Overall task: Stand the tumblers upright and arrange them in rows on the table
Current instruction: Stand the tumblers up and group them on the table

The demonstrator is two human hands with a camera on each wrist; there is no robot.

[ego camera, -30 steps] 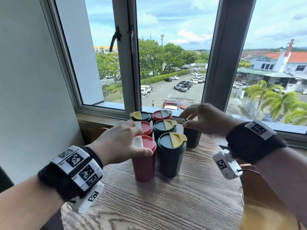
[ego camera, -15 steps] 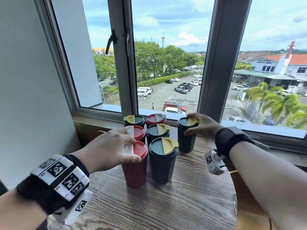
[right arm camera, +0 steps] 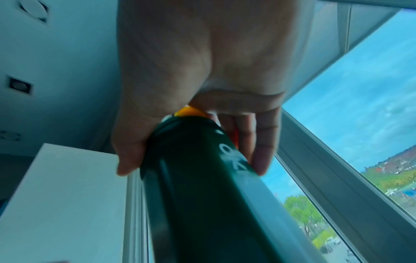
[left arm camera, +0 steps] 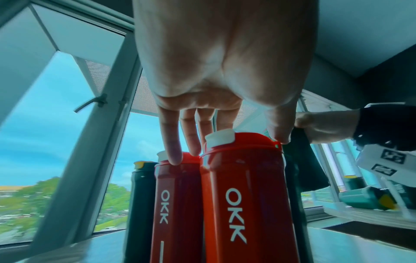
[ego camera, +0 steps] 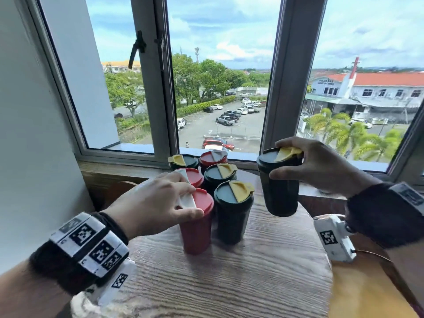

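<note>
Six tumblers stand upright in two close columns on the round wooden table [ego camera: 229, 283]: red and dark green, with white or yellow lid flaps. My left hand [ego camera: 188, 196] lies over the lid of the front red tumbler [ego camera: 197, 230], thumb on the near rim and fingers behind the lid. In the left wrist view my left hand [left arm camera: 225, 142] spans that red tumbler [left arm camera: 243, 195], and one fingertip touches the second red tumbler [left arm camera: 175, 195]. My right hand [ego camera: 277, 158] grips a seventh dark green tumbler [ego camera: 281, 193] by its top. It hangs upright above the table's right side, beside the front green tumbler [ego camera: 231, 216].
A wooden sill [ego camera: 119, 173] and the window frame [ego camera: 275, 111] run just behind the tumblers. A wooden chair seat [ego camera: 367, 294] sits right of the table. Bare tabletop lies in front of and to the right of the columns. Another green tumbler [left arm camera: 364, 199] seems to lie on its side far right.
My right hand has lifted the dark green tumbler from the table's back right and carried it up and nearer. My left hand has stayed on the front red tumbler.
</note>
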